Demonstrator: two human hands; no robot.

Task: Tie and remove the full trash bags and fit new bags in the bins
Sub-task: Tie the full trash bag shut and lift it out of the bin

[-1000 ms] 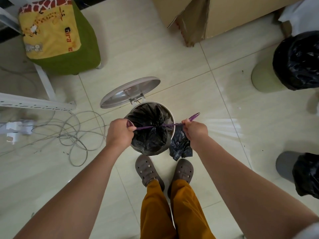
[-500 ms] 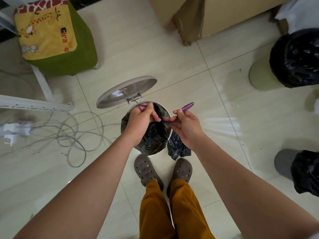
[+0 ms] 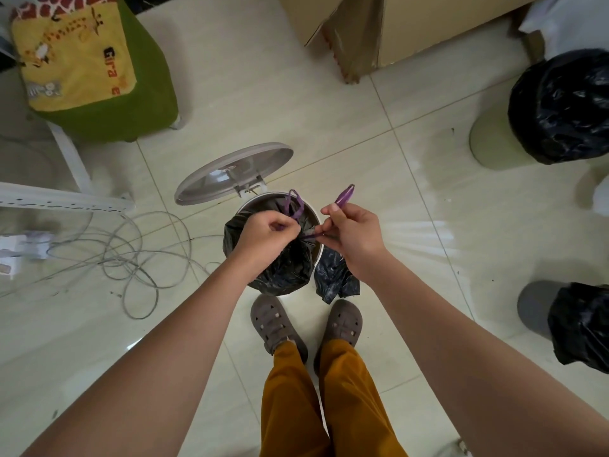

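A small white pedal bin (image 3: 315, 209) stands on the tiled floor with its round lid (image 3: 230, 173) tipped open. Inside sits a full black trash bag (image 3: 283, 265), gathered at the top by a purple drawstring (image 3: 342, 196). My left hand (image 3: 263, 235) pinches one end of the string, whose loop (image 3: 295, 202) sticks up above my fingers. My right hand (image 3: 352, 232) pinches the other end, with its purple tip pointing up and away. Both hands meet over the bag's mouth. A crumpled black bag (image 3: 334, 275) lies on the floor beside the bin.
Two more bins with black bags stand at the right: a pale one (image 3: 487, 143) and a grey one (image 3: 534, 308). A green giraffe stool (image 3: 99, 70), a white rack (image 3: 62, 199), loose cables (image 3: 131, 252) and a cardboard box (image 3: 379, 31) surround the spot. My feet (image 3: 273, 321) are just below the bin.
My hands had pulled the purple string apart sideways; they have since come together over the bag's mouth, and a loop of string now stands above my left hand.
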